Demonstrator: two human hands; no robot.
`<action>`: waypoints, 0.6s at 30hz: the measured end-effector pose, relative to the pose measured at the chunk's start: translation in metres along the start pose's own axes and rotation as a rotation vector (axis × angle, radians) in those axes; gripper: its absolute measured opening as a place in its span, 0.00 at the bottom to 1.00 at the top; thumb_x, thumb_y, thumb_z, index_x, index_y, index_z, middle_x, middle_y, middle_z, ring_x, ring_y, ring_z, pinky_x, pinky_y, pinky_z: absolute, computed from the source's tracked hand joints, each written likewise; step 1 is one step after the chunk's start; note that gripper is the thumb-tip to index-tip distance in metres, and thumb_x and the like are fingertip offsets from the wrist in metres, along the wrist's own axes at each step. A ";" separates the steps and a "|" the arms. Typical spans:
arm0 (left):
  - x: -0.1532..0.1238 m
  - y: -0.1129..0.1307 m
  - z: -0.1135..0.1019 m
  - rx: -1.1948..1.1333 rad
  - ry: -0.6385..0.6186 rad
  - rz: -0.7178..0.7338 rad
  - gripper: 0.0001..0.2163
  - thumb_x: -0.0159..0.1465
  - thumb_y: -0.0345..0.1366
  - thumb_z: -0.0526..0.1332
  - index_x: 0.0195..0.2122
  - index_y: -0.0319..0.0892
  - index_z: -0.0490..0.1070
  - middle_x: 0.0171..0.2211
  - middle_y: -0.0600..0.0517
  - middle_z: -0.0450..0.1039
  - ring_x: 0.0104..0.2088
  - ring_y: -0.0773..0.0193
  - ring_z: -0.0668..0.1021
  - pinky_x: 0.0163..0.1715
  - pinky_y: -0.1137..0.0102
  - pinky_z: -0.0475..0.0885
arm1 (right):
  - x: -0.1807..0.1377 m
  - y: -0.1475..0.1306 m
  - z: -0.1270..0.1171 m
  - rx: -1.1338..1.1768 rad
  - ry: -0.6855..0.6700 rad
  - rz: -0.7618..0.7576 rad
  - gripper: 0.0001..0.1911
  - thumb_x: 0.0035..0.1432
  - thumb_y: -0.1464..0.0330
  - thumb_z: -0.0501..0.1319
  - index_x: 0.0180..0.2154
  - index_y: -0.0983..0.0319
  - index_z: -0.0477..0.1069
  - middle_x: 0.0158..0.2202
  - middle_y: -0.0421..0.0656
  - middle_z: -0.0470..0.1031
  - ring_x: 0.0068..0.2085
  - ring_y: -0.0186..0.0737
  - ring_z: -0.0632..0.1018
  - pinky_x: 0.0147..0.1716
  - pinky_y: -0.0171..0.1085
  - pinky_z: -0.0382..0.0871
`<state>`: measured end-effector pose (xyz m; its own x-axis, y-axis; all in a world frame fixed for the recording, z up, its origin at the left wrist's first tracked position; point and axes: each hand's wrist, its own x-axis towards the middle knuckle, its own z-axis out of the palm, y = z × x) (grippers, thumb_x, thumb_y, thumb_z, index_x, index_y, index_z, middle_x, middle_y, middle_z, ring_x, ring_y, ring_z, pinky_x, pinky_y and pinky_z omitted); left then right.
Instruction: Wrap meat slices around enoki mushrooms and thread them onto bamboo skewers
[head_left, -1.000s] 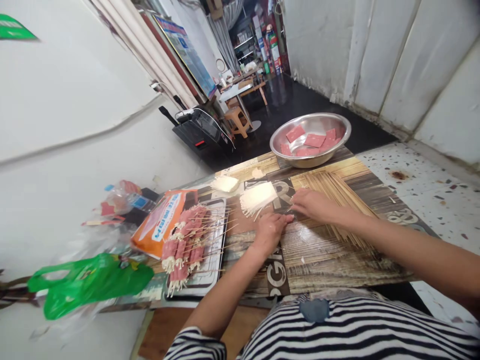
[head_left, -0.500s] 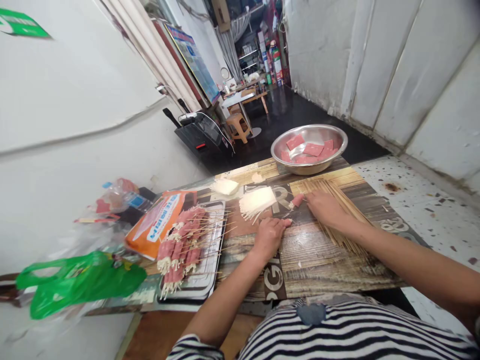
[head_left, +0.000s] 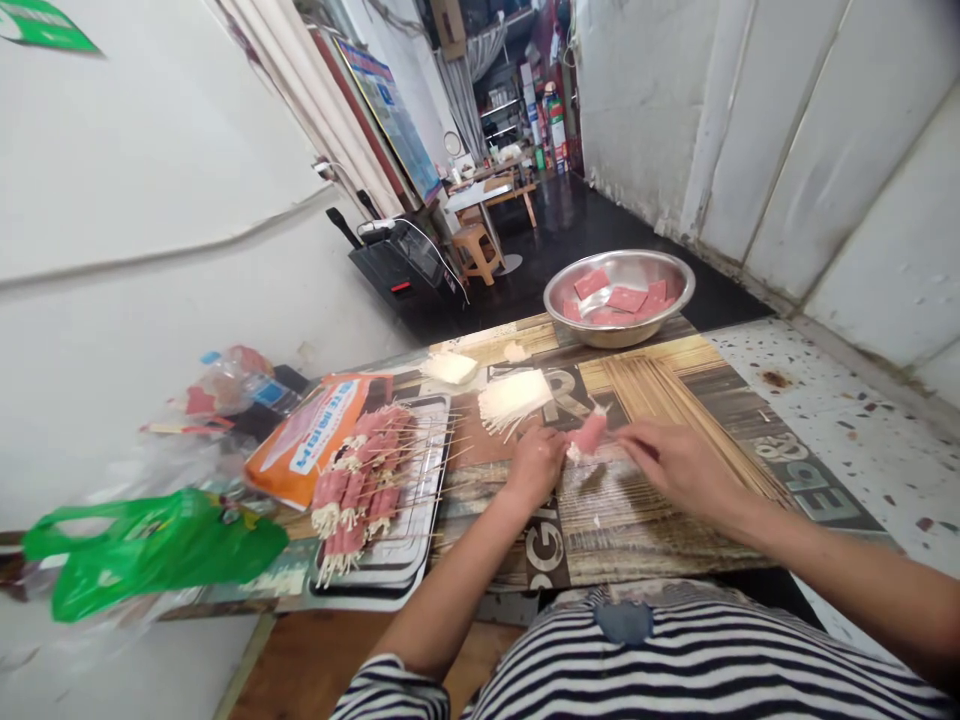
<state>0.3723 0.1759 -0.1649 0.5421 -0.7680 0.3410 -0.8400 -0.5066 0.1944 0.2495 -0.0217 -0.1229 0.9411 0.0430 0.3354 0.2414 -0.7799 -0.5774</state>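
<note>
A pink meat roll (head_left: 587, 436) with white enoki ends showing is held just over the table between my hands. My left hand (head_left: 537, 464) is closed, its fingertips at the roll's left side. My right hand (head_left: 681, 470) pinches a thin bamboo skewer (head_left: 613, 436) whose tip meets the roll's right side; how deep it goes is hidden. Beyond my right hand lies a bundle of bamboo skewers (head_left: 671, 405). A flat bunch of enoki mushrooms (head_left: 516, 397) rests past my left hand, with a smaller enoki bunch (head_left: 451, 369) farther off.
At the far edge stands a metal bowl (head_left: 559, 318) with pink meat slices (head_left: 627, 298). On the left, a tray (head_left: 421, 540) carries several skewered rolls (head_left: 364, 475). Beside it are an orange bag (head_left: 289, 455) and a green plastic bag (head_left: 172, 550). The wooden-print table (head_left: 622, 540) has a right edge above speckled floor.
My right hand has come away from the skewer bundle with one skewer and moved toward me, to the roll. The roll is now raised between both hands.
</note>
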 end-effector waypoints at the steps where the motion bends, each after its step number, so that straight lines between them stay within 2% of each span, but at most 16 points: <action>1: 0.000 0.000 0.000 -0.014 0.005 -0.006 0.16 0.70 0.37 0.52 0.34 0.39 0.78 0.29 0.48 0.74 0.31 0.63 0.73 0.31 0.70 0.64 | -0.011 -0.002 0.006 0.020 -0.019 0.024 0.14 0.65 0.66 0.50 0.38 0.60 0.75 0.37 0.45 0.78 0.37 0.41 0.76 0.39 0.38 0.68; 3: 0.001 0.001 -0.001 -0.040 0.018 -0.022 0.17 0.71 0.40 0.51 0.35 0.40 0.78 0.28 0.48 0.73 0.31 0.64 0.73 0.30 0.70 0.63 | -0.030 -0.001 0.020 -0.028 -0.050 0.076 0.15 0.65 0.68 0.50 0.36 0.60 0.74 0.34 0.45 0.77 0.35 0.40 0.76 0.36 0.38 0.67; 5: 0.002 0.001 -0.002 -0.053 0.020 -0.034 0.19 0.71 0.42 0.50 0.34 0.40 0.79 0.27 0.48 0.73 0.31 0.65 0.72 0.30 0.71 0.63 | -0.042 0.003 0.032 -0.169 -0.066 0.084 0.15 0.64 0.70 0.49 0.33 0.62 0.74 0.30 0.45 0.75 0.33 0.41 0.74 0.34 0.38 0.66; 8: 0.005 0.001 -0.003 -0.054 -0.008 -0.050 0.22 0.71 0.44 0.50 0.32 0.40 0.79 0.25 0.48 0.72 0.29 0.65 0.71 0.29 0.70 0.61 | -0.050 0.008 0.039 -0.400 -0.051 -0.014 0.13 0.63 0.74 0.51 0.31 0.63 0.72 0.28 0.45 0.72 0.31 0.41 0.72 0.32 0.38 0.62; 11: 0.006 0.003 -0.004 -0.051 -0.043 -0.091 0.23 0.71 0.44 0.50 0.30 0.38 0.79 0.24 0.47 0.72 0.28 0.65 0.71 0.30 0.69 0.61 | -0.054 0.009 0.037 -0.541 -0.038 -0.141 0.09 0.59 0.77 0.54 0.33 0.64 0.72 0.28 0.45 0.71 0.31 0.41 0.71 0.30 0.38 0.59; 15: 0.006 0.006 -0.007 -0.051 -0.064 -0.121 0.23 0.70 0.44 0.50 0.29 0.38 0.79 0.25 0.46 0.73 0.28 0.64 0.71 0.30 0.69 0.60 | -0.061 0.010 0.030 -0.567 -0.043 -0.256 0.09 0.60 0.78 0.54 0.40 0.65 0.72 0.30 0.44 0.72 0.31 0.40 0.70 0.29 0.37 0.56; 18: 0.006 0.007 -0.009 -0.051 -0.071 -0.117 0.23 0.71 0.44 0.49 0.30 0.38 0.79 0.25 0.46 0.73 0.29 0.63 0.71 0.30 0.69 0.60 | -0.063 0.008 0.028 -0.507 -0.009 -0.261 0.09 0.63 0.76 0.53 0.37 0.64 0.71 0.27 0.41 0.71 0.28 0.37 0.70 0.29 0.36 0.56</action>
<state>0.3701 0.1712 -0.1531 0.6355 -0.7315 0.2472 -0.7698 -0.5754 0.2764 0.1993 -0.0132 -0.1699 0.8682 0.2778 0.4112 0.3241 -0.9449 -0.0459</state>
